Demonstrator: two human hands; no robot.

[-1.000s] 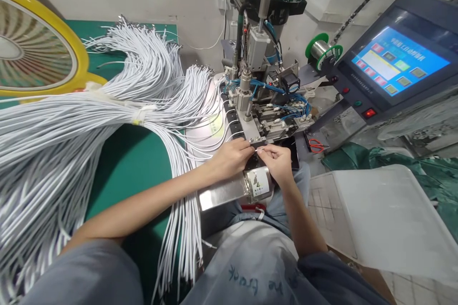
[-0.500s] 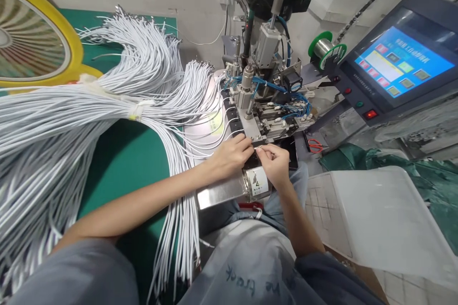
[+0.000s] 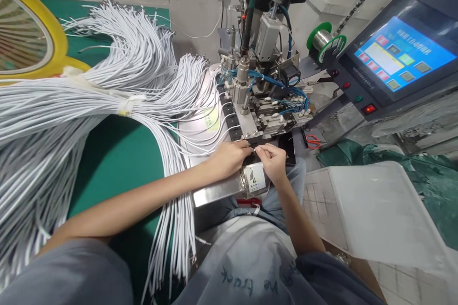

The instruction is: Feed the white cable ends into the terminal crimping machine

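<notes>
My left hand (image 3: 232,155) is at the front edge of the machine (image 3: 246,119), its fingers closed on something hidden beneath them. Close beside it on the right, my right hand (image 3: 274,159) pinches the tip of a white cable (image 3: 255,149). The fingertips of both hands nearly meet. Several white cables (image 3: 211,140) run from the bundle into the row of black holders (image 3: 231,121) left of the machine's metal plate. Below the hands is a metal box with a white label (image 3: 255,177).
Tied white cable bundles (image 3: 130,105) cover much of the green table (image 3: 107,167). A yellow fan (image 3: 59,43) stands at the left. On the right are a control screen (image 3: 404,55), red-handled scissors (image 3: 313,141), a solder spool (image 3: 324,43) and a white plastic bin (image 3: 386,209).
The view has shifted slightly, so most things sit a little farther left and higher. My left hand's fingers lie flatter; both hands remain together at the machine's front edge.
</notes>
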